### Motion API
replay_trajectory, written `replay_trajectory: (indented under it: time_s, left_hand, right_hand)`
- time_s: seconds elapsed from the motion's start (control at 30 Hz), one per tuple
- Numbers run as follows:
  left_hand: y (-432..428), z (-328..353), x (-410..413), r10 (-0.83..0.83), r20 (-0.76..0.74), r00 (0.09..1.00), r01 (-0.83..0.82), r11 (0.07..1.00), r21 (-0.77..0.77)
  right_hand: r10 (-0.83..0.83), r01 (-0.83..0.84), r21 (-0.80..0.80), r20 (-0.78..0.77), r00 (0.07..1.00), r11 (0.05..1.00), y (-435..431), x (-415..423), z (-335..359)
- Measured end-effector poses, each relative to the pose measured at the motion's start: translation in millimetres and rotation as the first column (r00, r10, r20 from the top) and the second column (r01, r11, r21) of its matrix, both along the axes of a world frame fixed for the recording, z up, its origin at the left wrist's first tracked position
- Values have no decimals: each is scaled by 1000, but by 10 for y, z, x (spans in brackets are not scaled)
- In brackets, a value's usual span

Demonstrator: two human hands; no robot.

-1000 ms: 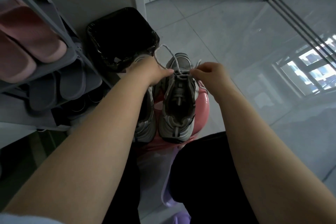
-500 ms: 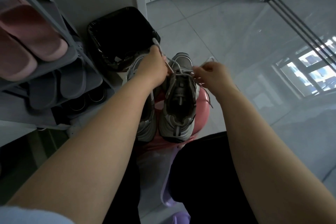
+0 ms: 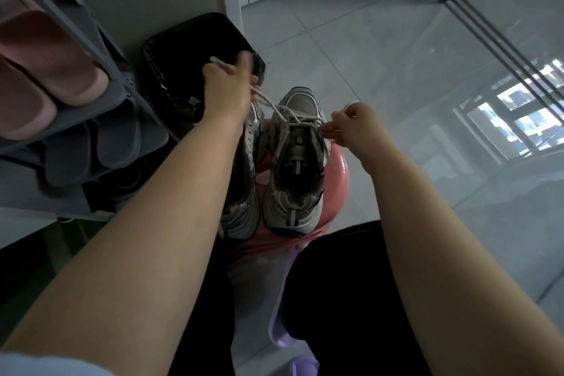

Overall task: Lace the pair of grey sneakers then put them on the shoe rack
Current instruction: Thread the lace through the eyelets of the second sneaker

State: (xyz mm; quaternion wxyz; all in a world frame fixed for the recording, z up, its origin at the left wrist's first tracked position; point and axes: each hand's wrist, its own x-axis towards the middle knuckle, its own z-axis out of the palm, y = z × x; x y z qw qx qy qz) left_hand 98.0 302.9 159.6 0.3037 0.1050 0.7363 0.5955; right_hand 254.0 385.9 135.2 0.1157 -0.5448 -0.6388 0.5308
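- Your left hand [image 3: 227, 82] is up at the far left of the shoes, over the rim of the black bin [image 3: 180, 76]. Its fingers are curled round one end of the white lace [image 3: 270, 104], and the lace tip pokes out past the knuckles.
- The lace runs taut from that hand, down and to the right, to the front eyelets of the right-hand grey sneaker [image 3: 294, 168].
- Your right hand [image 3: 355, 127] is at the right edge of that sneaker. Its thumb and fingertips pinch the other stretch of lace just beside the eyelets.
- Both sneakers stand side by side on a pink stool [image 3: 337, 174], toes pointing away from you. Your left forearm partly hides the left-hand grey sneaker [image 3: 244, 192].
- The shoe rack [image 3: 128, 94] is at the left, well apart from the sneakers. It holds pink slippers [image 3: 52, 64] on an upper shelf and grey slippers [image 3: 91, 149] below.
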Motion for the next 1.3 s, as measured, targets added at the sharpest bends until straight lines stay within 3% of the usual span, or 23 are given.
replay_trajectory:
  time_s: [0.03, 0.07, 0.13, 0.17, 0.3, 0.37, 0.43, 0.53, 0.67, 0.73, 0.87, 0.93, 1.03, 1.1, 1.17, 1.2, 1.3]
  left_hand:
    - [-5, -29, 10, -224, -71, 972, 213, 967, -143]
    - [-21, -80, 44, -454, -121, 883, 399, 861, -317]
    - [-60, -147, 132, -689, -212, 693, 499, 671, -548]
    - [-73, -159, 154, -705, -255, 662, 479, 659, -580]
    - [-36, -196, 142, -640, -321, 699, 391, 717, -577]
    - [2, -191, 165, -530, -249, 811, 384, 803, -456]
    - [27, -147, 170, -361, -94, 928, 332, 913, -236]
    - [8, -27, 95, -174, -95, 980, 165, 982, -95]
    - [-12, 102, 29, 38, -293, 955, 8, 988, 156]
    - [-16, 168, 34, 59, -399, 915, 47, 967, 251]
    - [-39, 190, 141, 14, -566, 825, 155, 956, 250]
    - [-23, 167, 138, -21, -557, 830, 156, 968, 195]
    - [-2, 101, 82, -306, -352, 885, 281, 952, -123]
    - [-35, 22, 111, -556, -190, 809, 460, 801, -384]
    - [-69, -55, 171, -704, -215, 677, 514, 661, -547]
    - [-82, -63, 189, -716, -253, 651, 497, 653, -571]
    - [-92, -88, 178, -671, -287, 684, 462, 702, -542]
  right_hand:
    - [33, -33, 25, 32, 999, 999, 6, 10, -4]
    - [59, -62, 47, 67, 996, 997, 10, 19, -10]
    - [79, -84, 56, 95, 992, 995, 4, 31, -8]
    - [85, -91, 58, 90, 992, 994, -5, 28, 0]
    - [44, -47, 32, 75, 996, 998, -10, 13, -3]
    - [2, -2, 8, 52, 999, 1000, 12, 1, -11]
    - [-22, 23, -36, 19, 1000, 999, 14, -9, 7]
    - [13, -13, -5, 31, 999, 1000, 0, 2, -11]
    - [132, -147, 131, 111, 985, 981, -57, 26, 49]
    - [188, -220, 190, 177, 966, 957, -76, 28, 96]
    - [232, -300, 233, 278, 932, 925, -82, 24, 136]
    - [229, -307, 260, 293, 929, 915, -82, 22, 144]
    - [164, -223, 262, 230, 959, 939, -105, -13, 124]
    - [183, -226, 246, 186, 965, 943, -139, -61, 97]
    - [227, -258, 220, 155, 961, 941, -169, -88, 66]
    - [236, -261, 203, 143, 961, 944, -182, -94, 65]
    - [219, -235, 161, 114, 969, 958, -180, -86, 71]
